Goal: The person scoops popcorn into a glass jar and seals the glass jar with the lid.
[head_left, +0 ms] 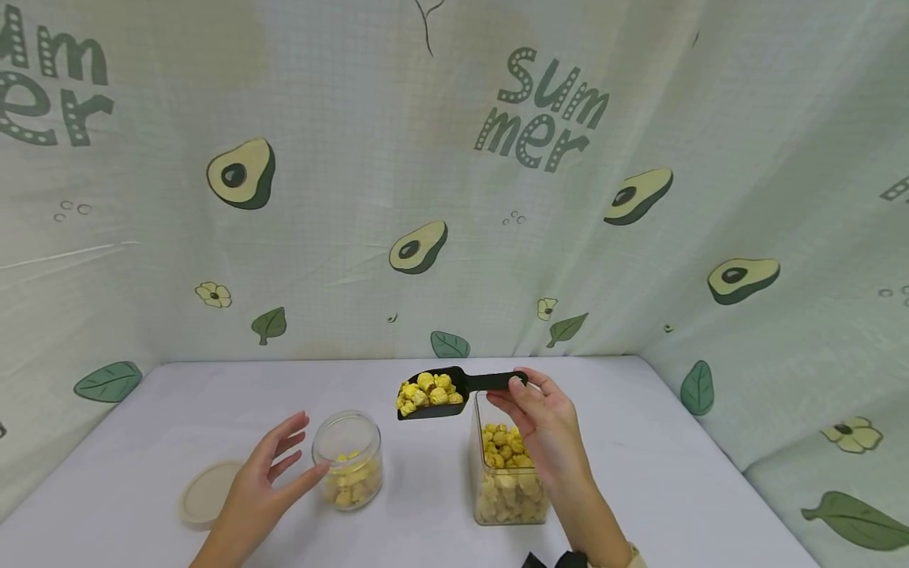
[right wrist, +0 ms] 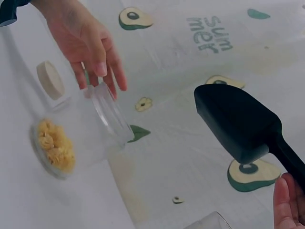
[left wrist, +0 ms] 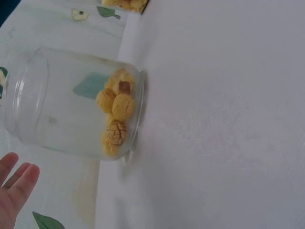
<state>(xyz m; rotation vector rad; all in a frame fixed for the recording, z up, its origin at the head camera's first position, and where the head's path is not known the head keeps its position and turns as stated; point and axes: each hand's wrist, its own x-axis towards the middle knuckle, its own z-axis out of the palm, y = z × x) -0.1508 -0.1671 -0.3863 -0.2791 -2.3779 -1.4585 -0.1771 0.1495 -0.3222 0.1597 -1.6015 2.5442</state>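
A black scoop (head_left: 497,382) heaped with yellow popcorn (head_left: 429,392) is held by its handle in my right hand (head_left: 543,422), above the table. Beneath that hand stands a clear square container (head_left: 510,498), well filled with popcorn. My left hand (head_left: 273,473) spreads its fingers beside a round clear jar (head_left: 348,457), thumb right at the jar's side. Some popcorn (left wrist: 116,112) lies at the bottom of the jar, whose mouth is uncovered. The right wrist view shows the scoop's dark underside (right wrist: 238,121).
A round beige lid (head_left: 206,495) lies flat on the white table (head_left: 639,465), left of the jar and partly behind my left hand. A cloth curtain (head_left: 341,158) printed with avocados and leaves hangs behind the table and along its sides.
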